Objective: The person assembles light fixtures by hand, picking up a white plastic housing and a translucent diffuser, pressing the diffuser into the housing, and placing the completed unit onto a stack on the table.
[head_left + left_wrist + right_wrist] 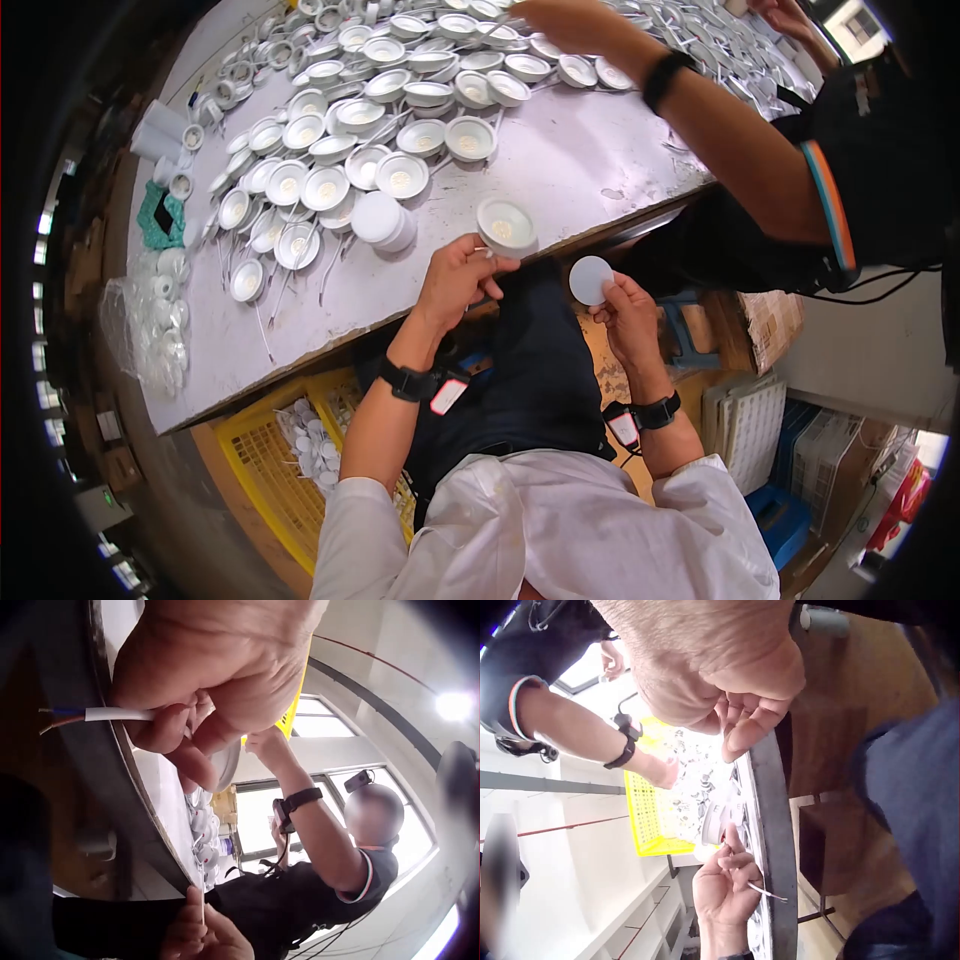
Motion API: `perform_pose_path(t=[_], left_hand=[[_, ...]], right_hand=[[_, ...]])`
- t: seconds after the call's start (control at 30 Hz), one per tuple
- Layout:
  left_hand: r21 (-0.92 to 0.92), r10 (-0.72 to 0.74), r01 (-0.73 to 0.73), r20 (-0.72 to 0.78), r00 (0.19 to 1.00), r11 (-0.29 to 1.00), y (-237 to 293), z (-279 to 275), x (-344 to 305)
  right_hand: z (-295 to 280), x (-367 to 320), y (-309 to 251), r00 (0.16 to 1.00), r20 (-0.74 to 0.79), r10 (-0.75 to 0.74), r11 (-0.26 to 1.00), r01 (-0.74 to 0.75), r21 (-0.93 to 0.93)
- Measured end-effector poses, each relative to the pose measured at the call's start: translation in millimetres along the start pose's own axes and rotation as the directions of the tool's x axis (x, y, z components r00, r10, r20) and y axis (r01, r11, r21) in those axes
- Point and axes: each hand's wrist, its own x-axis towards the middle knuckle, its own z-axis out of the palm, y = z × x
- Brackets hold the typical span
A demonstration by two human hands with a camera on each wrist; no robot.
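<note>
My left hand point(455, 285) holds a round white downlight point(507, 224) near the table's front edge, its open face turned up with a yellowish LED patch inside. Between the curled fingers runs the lamp's white cable point(112, 714), ending in bare brown and blue wires in the left wrist view. A flat white disc point(588, 279) is pinched by thumb and fingers of my right hand point(632, 318), off the table edge and to the right of the lamp. Left of the held lamp, a short stack of white discs point(378, 218) stands on the table.
Many similar downlights point(325, 187) with trailing cables cover the table point(590, 150). Another person's arm point(730, 140) reaches across from the right. A yellow basket point(262, 450) with white parts sits below the edge, and plastic-wrapped parts point(160, 310) lie at left.
</note>
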Motion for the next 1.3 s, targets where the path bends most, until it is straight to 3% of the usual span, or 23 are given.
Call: perform_pose_path(t=[0.13,0.2,0.27,0.43,0.5,0.6,0.83,1.03,1.3], left_hand=[[-0.083,0.04,-0.032,0.093,0.995,0.996,-8,-10,-39],[-0.156,0.05,-0.038,0.074,0.996,0.987,-15,-14,-55],[-0.181,0.156,-0.14,0.081,0.984,0.974,-26,-21,-67],[-0.193,0.188,-0.191,-0.031,0.982,0.963,-36,-43,-99],[-0.275,0.317,-0.307,-0.009,0.948,0.911,-40,-51,-110],[-0.298,0.348,-0.342,-0.033,0.937,0.891,-40,-60,-125],[-0.253,0.327,-0.337,-0.081,0.941,0.907,-48,-77,-143],[-0.247,0.359,-0.372,-0.096,0.928,0.895,-49,-83,-148],[-0.185,0.41,-0.435,-0.156,0.899,0.881,-54,-70,-138]], right_hand=[[26,-5,-7,0.999,0.028,0.032,0.999,-0.031,-0.032],[36,-7,-5,0.998,0.053,0.034,0.998,-0.031,-0.047],[43,-8,-2,0.996,0.093,0.004,0.998,0.001,-0.056],[68,-12,-4,0.984,0.152,0.091,0.994,-0.08,-0.078],[79,-14,-2,0.974,0.192,0.124,0.99,-0.108,-0.094],[96,-17,3,0.96,0.254,0.118,0.989,-0.092,-0.112],[141,-29,13,0.923,0.341,0.179,0.969,-0.106,-0.224],[152,-29,25,0.897,0.402,0.186,0.976,-0.124,-0.177],[170,-42,34,0.912,0.397,0.106,0.925,0.056,-0.376]])
